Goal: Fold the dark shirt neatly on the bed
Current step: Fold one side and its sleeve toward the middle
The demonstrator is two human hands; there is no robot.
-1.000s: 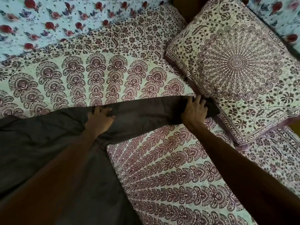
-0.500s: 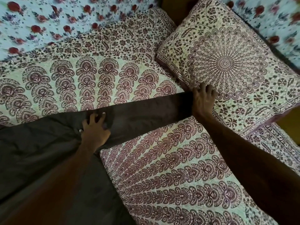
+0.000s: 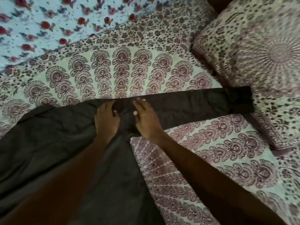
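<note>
The dark shirt (image 3: pixel 48 143) lies spread over the left and lower part of the bed (image 3: pixel 219 159). One sleeve (image 3: pixel 194 104) stretches flat to the right, and its cuff end reaches onto the pillow's edge. My left hand (image 3: pixel 105 118) rests palm down on the shirt where the sleeve joins the body. My right hand (image 3: pixel 146 119) lies flat beside it on the sleeve, fingers spread. Neither hand grips the cloth. My forearms cover part of the shirt's body.
A patterned pillow (image 3: pixel 259 54) lies at the right, touching the sleeve's end. A blue floral cloth (image 3: pixel 48 21) covers the far upper left. The maroon-and-white bedspread shows bare below the sleeve and above it.
My right hand let go of the cuff end near the pillow and came left along the sleeve, next to my left hand. The sleeve now lies flat. The view shifted and blurred a little.
</note>
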